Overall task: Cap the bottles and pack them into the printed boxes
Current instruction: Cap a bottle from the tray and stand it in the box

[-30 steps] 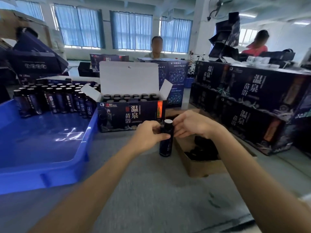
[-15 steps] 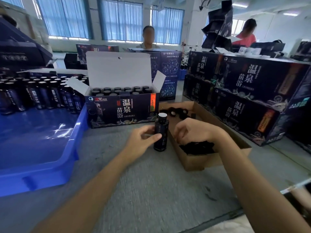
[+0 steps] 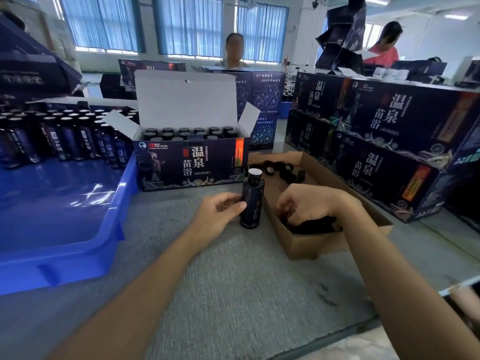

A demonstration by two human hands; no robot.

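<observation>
"Grey tabletop (image 3: 233, 294) fills the near part of our view, and blue-curtained windows (image 3: 187, 24) line the far wall. Where do we find the bottle?"

"We see the dark bottle (image 3: 251, 203) standing upright on the table, just in front of the open printed box (image 3: 192, 165) and just beside the brown cardboard box (image 3: 311, 245). Its top looks pale. Our left hand (image 3: 218, 216) grips it from the side, thumb across the front, fingers round the back."

"And our right hand?"

"Our right hand (image 3: 306, 206) reaches down into the cardboard box, fingers curled among the black caps (image 3: 280, 168). Whether it pinches one we cannot tell, as the fingertips are hidden."

"What do we see in the printed box?"

"Rows of capped bottles (image 3: 181, 132) below the raised white lid. To our left, a blue tray (image 3: 65, 261) holds more bottles (image 3: 70, 141) at its far end. To our right, closed printed boxes (image 3: 384, 162) are stacked two high. One person (image 3: 235, 50) is behind the open box and another person (image 3: 384, 45) is far off to the right."
</observation>
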